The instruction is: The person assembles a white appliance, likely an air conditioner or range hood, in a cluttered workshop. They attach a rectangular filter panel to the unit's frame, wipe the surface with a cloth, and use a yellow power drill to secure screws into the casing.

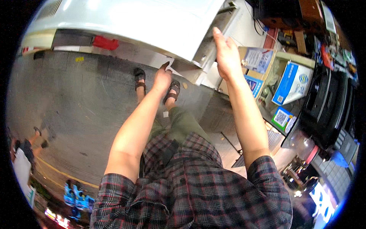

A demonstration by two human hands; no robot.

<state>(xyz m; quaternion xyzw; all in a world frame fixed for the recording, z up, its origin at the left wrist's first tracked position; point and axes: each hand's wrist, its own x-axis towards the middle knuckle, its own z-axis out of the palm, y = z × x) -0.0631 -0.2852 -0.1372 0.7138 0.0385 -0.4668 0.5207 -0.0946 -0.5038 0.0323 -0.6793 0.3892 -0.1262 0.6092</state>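
A large white metal cabinet or appliance (133, 24) fills the upper part of the head view. At its right end is a grey metal panel (207, 55) with folded edges. My right hand (228, 59) is closed at the panel's right edge, thumb up along it; the other fingers are mostly hidden. Lower and to the left, my left hand (163, 79) is closed by the panel's lower left end. One of its fingers, dark at the tip, stretches toward the panel, and the rest are curled. Exact contact there is hard to make out.
Right of the panel stand an open cardboard box (249, 72) and a blue-and-white carton (291, 84), with black equipment (328, 103) beyond. A red cloth (105, 42) hangs below the cabinet. My sandalled feet are on grey paving (87, 99). Another person (26, 152) is at far left.
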